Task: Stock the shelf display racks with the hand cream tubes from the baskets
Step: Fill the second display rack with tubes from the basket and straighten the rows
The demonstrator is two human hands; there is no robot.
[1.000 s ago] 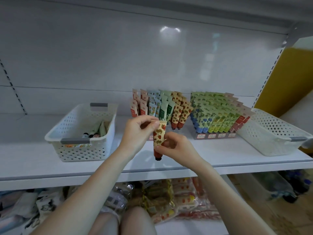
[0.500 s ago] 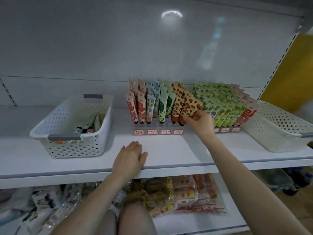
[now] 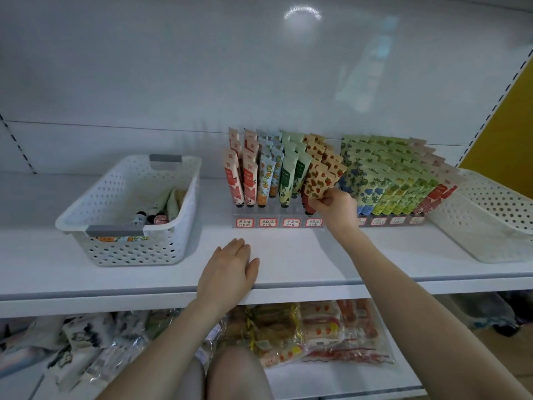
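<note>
Shelf white, back wall white. Left basket white with rows of holes, grey handles. Right basket white, same holes. Left rack: pink-red tubes, pale blue tubes with orange flower print, green tubes, orange tubes with red strawberries; front strawberry tube matches. Right rack: cream tubes with blue flowers, yellow-green tubes, red tubes. Price labels white, red border. Side panel yellow.

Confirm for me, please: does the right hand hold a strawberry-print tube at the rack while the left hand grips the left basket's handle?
Not quite. In the head view the left hand lies flat on the shelf's front edge, apart from the left basket. The rest stands: the right hand holds a strawberry-print tube at the rack.
</note>
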